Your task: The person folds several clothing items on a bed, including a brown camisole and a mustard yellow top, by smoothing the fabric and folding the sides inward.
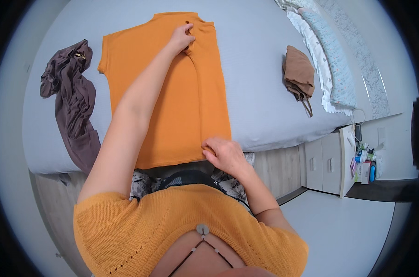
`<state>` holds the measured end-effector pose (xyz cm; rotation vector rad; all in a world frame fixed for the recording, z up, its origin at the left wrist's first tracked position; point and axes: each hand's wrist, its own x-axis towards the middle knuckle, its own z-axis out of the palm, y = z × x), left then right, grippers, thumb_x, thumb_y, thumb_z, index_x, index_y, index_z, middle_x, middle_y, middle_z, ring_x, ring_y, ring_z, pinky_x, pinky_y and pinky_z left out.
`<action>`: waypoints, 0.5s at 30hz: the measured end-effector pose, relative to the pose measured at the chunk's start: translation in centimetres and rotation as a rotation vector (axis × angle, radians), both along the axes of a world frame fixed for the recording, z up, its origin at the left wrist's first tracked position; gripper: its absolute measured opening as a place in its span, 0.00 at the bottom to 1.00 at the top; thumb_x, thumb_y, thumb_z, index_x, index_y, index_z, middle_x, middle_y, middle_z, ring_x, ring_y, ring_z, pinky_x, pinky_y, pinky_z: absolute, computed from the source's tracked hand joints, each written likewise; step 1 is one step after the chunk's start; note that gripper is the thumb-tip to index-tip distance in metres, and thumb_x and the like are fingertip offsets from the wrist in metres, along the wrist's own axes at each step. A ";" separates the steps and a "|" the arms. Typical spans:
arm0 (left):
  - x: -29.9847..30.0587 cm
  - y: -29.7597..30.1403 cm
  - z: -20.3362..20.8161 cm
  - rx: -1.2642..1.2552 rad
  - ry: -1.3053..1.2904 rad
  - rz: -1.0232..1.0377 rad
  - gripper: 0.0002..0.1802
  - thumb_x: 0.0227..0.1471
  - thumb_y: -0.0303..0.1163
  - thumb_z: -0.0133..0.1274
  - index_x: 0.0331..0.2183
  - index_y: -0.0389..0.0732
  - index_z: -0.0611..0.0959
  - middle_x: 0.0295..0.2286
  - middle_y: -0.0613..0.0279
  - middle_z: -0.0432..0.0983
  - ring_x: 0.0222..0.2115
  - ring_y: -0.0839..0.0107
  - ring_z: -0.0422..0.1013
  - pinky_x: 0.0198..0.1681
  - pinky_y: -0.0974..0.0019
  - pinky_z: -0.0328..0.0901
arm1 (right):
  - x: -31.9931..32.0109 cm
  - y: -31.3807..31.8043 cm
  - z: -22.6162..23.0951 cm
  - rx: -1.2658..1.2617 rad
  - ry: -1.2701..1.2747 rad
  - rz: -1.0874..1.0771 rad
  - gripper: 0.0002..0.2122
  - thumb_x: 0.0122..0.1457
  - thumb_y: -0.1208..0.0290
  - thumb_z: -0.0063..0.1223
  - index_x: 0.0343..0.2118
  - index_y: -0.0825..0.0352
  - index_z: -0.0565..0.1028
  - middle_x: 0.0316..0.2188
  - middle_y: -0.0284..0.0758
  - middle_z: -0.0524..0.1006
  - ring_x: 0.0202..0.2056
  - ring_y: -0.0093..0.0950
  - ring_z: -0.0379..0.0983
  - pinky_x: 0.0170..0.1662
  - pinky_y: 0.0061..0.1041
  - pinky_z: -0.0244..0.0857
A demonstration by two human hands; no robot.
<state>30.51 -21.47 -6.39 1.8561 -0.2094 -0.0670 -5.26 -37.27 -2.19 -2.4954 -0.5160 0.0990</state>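
Note:
An orange short-sleeved top [158, 106] lies spread on the bed, its collar end away from me and its hem near the front edge. Its right side is turned over, with a long fold running from shoulder to hem. My left hand [182, 38] reaches across the top and pinches the cloth near the far right shoulder. At the near right corner, my right hand [225, 154] has its fingers closed on the hem. A sleeve sticks out on the left side; none sticks out on the right.
A crumpled dark purple garment [73, 99] lies left on the light bed sheet [260, 101]. Towards the right is a folded brown garment [299, 71] with thin straps, with patterned pillows [329, 64] beyond it. A white bedside cabinet [322, 161] stands at the right, small items [365, 164] beside it.

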 end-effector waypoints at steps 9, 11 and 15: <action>-0.5 0.3 -1.8 0.427 -0.413 0.273 0.26 0.41 0.26 0.56 0.47 0.35 0.74 0.53 0.45 0.61 0.53 0.54 0.59 0.55 0.58 0.58 | 2.7 -1.6 0.6 0.142 -0.068 0.020 0.12 0.56 0.61 0.52 0.33 0.65 0.77 0.27 0.38 0.78 0.31 0.38 0.75 0.33 0.34 0.69; -2.5 -0.3 -0.9 0.557 -0.501 0.249 0.25 0.44 0.29 0.55 0.47 0.35 0.74 0.54 0.47 0.59 0.55 0.54 0.57 0.57 0.56 0.55 | 5.7 -2.7 0.2 0.138 -0.179 -0.079 0.09 0.56 0.64 0.52 0.31 0.66 0.77 0.27 0.40 0.77 0.30 0.40 0.74 0.32 0.35 0.69; -6.2 -1.2 0.3 0.806 -0.785 0.219 0.25 0.49 0.32 0.53 0.49 0.38 0.72 0.55 0.48 0.58 0.57 0.56 0.56 0.56 0.49 0.53 | 15.1 -3.6 0.6 0.164 -0.380 -0.201 0.08 0.58 0.71 0.47 0.36 0.67 0.75 0.35 0.42 0.76 0.36 0.41 0.73 0.37 0.34 0.68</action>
